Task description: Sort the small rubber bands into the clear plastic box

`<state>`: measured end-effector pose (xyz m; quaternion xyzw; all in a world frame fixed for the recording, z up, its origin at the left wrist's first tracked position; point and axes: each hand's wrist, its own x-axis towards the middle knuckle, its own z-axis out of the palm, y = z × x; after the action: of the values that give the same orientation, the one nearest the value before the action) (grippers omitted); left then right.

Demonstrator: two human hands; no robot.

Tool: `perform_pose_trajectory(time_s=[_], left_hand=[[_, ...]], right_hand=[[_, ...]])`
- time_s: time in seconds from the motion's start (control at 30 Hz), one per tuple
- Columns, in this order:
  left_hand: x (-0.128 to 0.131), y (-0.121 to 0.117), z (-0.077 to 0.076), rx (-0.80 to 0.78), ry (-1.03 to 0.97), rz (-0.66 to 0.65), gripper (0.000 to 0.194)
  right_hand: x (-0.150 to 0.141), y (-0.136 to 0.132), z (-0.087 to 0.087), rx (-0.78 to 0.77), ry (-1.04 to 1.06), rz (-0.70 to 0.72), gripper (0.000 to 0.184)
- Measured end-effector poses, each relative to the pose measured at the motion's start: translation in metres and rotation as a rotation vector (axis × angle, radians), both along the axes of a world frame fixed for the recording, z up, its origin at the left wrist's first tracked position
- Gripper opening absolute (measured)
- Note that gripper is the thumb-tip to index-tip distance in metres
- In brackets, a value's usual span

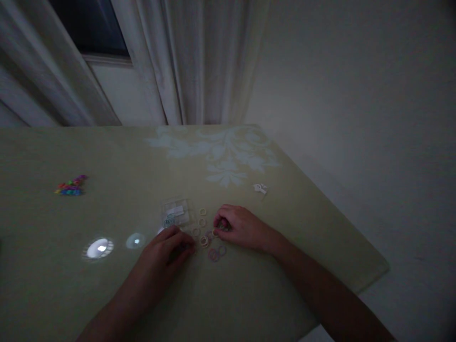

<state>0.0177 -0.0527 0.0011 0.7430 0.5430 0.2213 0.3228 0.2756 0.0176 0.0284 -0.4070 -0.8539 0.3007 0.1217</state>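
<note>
Lower centre | step: apparently handling loose rings (204,241) on bench (53,285) | left hand (162,251), right hand (242,227): fingers curled, grip cannot be told | judged need: fine pinch

pale curtains (217,61) | dark window (98,28) | multicoloured pile (72,186), left | white item (260,188), right

Right of the clear box (183,219), cream rings (204,237) and seemingly pinkish rings (213,260); left, a multicoloured pile (71,186); beyond, pale leaf pattern (227,154) on greenish tabletop (117,161).
</note>
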Motion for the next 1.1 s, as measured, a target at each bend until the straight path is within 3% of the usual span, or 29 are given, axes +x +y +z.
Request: perform_pose_trajectory(time_s=[0.17, 0.33, 0.63, 0.87, 1.1], left_hand=[[0.004, 0.002, 0.006, 0.051, 0.079, -0.024, 0.027], [0.016, 0.005, 0.013, 0.053, -0.044, 0.068, 0.023], [0.028, 0.02, 0.004, 0.131, -0.066, -0.001, 0.027], [0.027, 0.022, 0.0, 0.141, -0.031, -0.017, 0.023], [0.026, 0.023, 0.008, 0.1, -0.168, 0.034, 0.023]], right_hand=[[-0.006, -0.004, 0.004, 0.055, -0.161, 0.002, 0.005], [-0.009, -0.008, 0.003, 0.179, -0.267, 0.034, 0.011], [-0.017, 0.028, -0.002, 0.064, 0.157, -0.125, 0.005], [-0.044, 0.062, 0.004, 0.078, 0.006, -0.055, 0.012], [-0.056, 0.057, 0.008, 0.154, -0.178, -0.021, 0.013]])
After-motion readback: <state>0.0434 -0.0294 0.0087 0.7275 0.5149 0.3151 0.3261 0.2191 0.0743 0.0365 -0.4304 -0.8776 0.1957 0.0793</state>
